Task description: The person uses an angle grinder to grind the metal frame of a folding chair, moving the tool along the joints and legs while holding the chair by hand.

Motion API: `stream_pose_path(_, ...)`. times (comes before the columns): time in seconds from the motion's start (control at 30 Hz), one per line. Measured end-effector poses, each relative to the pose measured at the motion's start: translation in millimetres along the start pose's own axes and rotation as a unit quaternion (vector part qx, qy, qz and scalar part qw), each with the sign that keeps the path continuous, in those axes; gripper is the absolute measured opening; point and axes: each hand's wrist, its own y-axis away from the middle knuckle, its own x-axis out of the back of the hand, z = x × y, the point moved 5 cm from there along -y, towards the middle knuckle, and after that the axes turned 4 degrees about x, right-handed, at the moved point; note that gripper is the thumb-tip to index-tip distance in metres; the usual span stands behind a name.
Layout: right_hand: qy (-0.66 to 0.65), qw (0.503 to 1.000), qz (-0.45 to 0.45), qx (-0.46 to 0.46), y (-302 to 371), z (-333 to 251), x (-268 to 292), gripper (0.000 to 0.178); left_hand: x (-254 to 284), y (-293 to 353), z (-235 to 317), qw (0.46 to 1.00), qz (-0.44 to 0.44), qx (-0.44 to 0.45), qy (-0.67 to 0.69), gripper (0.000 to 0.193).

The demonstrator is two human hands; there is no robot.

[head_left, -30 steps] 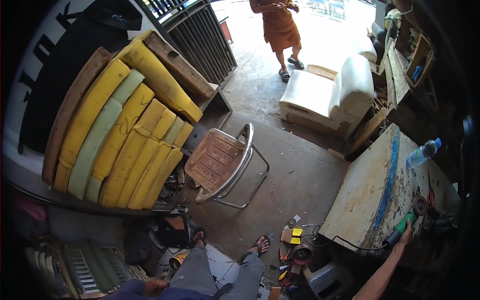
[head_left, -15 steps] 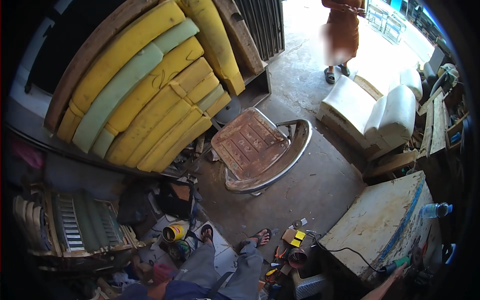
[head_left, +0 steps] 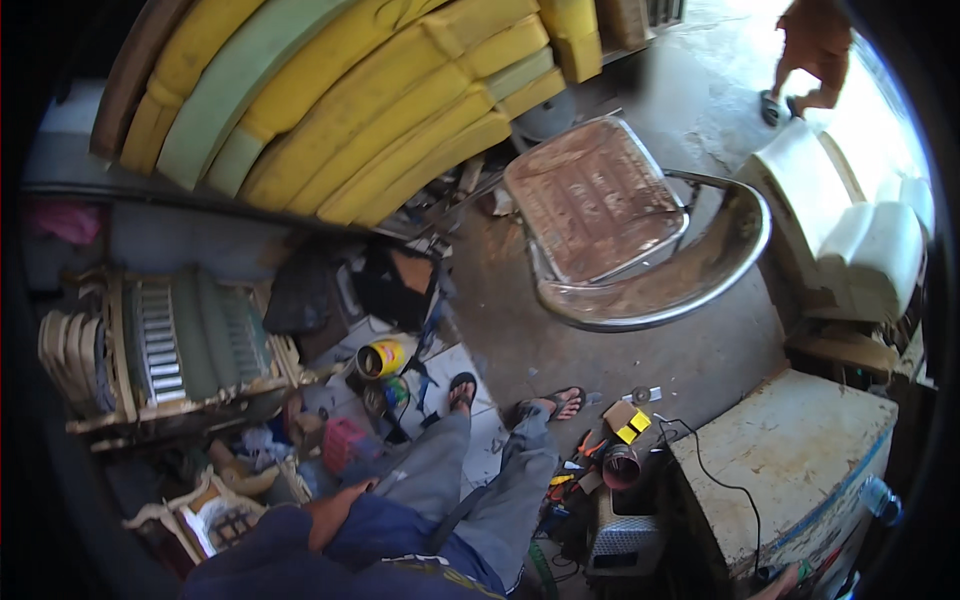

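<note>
My left hand [head_left: 345, 503] rests by my left thigh, beside the blue shirt; its fingers do not show clearly. At the lower right edge, my right hand [head_left: 782, 586] is partly cut off, beside the rusty white cabinet [head_left: 780, 450]. Close to it is a green-bodied tool [head_left: 803, 571], small and blurred, with a black cord [head_left: 735, 485] running over the cabinet top. Whether my fingers are around the tool, I cannot tell. Ahead on the floor stands a rusty metal chair [head_left: 595, 200] with a curved chrome-edged back.
Yellow and green foam cushions [head_left: 390, 140] are stacked at the upper left. A wooden-framed seat [head_left: 190, 345] stands left. Near my feet are a yellow tin [head_left: 380, 358], orange-handled pliers [head_left: 590, 443] and a yellow box [head_left: 632, 428]. A person [head_left: 815, 50] stands far right, beyond white seats [head_left: 870, 250].
My view has shifted, so the chair and cabinet appear farther right and lower right. My left forearm shows more. The far person has changed stance, legs apart.
</note>
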Motion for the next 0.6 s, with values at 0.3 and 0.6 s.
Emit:
stream_pose_path(0.3,-0.391,0.797,0.409,0.211,217,-65,63,0.064,-31,11,46,0.997,0.056,-0.042,0.013,0.069)
stream_pose_path(0.6,0.075,0.661,-0.456,0.591,703,-17,-124,0.07,-29,32,70,0.877,0.177,-0.308,-0.324,0.062)
